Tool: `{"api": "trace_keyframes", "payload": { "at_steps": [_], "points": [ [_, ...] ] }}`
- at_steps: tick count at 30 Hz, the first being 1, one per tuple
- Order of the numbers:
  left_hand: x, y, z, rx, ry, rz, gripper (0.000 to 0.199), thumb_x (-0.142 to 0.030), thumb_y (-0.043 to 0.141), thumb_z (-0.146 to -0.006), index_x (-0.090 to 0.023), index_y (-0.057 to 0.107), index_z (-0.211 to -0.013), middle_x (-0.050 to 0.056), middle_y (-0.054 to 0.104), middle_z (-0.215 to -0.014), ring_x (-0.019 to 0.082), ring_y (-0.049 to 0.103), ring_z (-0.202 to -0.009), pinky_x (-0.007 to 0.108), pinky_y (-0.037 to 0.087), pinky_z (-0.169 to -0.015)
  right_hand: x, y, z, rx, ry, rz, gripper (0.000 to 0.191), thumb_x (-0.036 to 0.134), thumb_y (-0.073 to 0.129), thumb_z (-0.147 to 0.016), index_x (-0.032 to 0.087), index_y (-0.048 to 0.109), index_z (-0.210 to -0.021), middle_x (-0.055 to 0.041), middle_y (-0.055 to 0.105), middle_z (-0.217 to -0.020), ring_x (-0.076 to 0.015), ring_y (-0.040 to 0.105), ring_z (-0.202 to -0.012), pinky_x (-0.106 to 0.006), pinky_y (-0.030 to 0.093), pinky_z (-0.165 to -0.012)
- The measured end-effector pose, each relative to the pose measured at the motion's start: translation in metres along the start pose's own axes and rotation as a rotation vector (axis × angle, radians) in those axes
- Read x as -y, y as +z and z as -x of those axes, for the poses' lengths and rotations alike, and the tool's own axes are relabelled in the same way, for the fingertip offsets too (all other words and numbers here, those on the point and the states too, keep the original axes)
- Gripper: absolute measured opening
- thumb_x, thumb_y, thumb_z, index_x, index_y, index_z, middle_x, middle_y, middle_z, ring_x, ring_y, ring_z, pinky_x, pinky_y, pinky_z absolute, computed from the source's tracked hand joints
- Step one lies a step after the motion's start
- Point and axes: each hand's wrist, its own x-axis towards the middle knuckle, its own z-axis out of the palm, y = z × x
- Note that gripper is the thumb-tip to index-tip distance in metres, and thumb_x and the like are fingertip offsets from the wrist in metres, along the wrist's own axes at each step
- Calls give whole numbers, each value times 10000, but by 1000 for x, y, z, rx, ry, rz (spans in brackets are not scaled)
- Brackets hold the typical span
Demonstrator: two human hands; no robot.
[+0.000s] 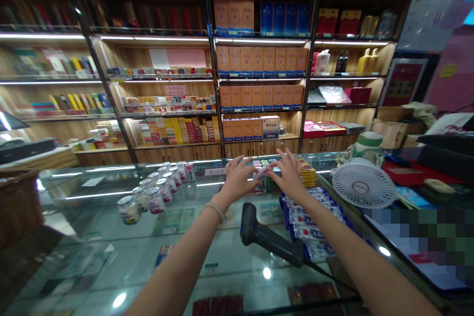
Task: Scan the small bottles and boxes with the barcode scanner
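Both of my hands reach out over the glass counter (229, 266). A small clear packet (261, 173) is pinched between them: the thumb and finger of my left hand (240, 177) hold its left side, and those of my right hand (288, 174) hold its right side. My other fingers are spread and raised. Behind the packet stand small coloured containers (267, 185), partly hidden by my hands. Yellow boxes (308, 176) are stacked just right of my right hand. Blue and white snack packets (309, 217) lie beneath my right forearm.
A black barcode scanner (270, 238) lies between my forearms, its cable running right. Lidded jars (155, 199) stand in rows at the left. At the right are a white fan (363, 183), a green and white jug (366, 147) and a screen (418, 247). Stocked shelves (261, 79) line the wall.
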Motion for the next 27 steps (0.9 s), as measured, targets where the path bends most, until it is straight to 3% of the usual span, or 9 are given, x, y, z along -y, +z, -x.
{"api": "trace_keyframes", "payload": {
  "at_steps": [7, 15, 20, 27],
  "points": [
    [1, 0, -1, -27, -9, -1, 221, -452, 783, -772, -327, 755, -953, 12, 569, -1442, 331, 354, -1410, 572, 283, -1121, -7, 1, 1, -43, 33, -68, 312, 482, 477, -959, 279, 705, -1024, -50, 403, -1572, -301, 233, -1480, -587, 189, -1146],
    [-7, -25, 8, -111, -57, -41, 188, -400, 759, -793, -324, 740, -964, 0, 508, -1498, 323, 334, -1421, 582, 220, -1157, -15, 1, 5, 5, -90, 109, 254, 443, 528, -945, 269, 678, -1055, -67, 317, -1616, -297, 159, -1507, -591, 158, -1158],
    [-7, -37, 26, -172, -73, -78, 198, -405, 758, -793, -342, 744, -980, -7, 464, -1534, 330, 310, -1433, 573, 212, -1160, -1, -4, 10, 54, -174, 175, 270, 435, 527, -950, 278, 663, -1121, -69, 305, -1626, -299, 149, -1516, -589, 105, -1181],
    [-2, -37, 47, -271, -145, -43, 167, -355, 753, -806, -321, 752, -969, 20, 480, -1516, 336, 331, -1423, 567, 245, -1155, 25, -19, 0, 106, -253, 233, 256, 384, 571, -940, 278, 673, -1150, -83, 370, -1600, -311, 221, -1499, -609, 110, -1179]
  ]
}}
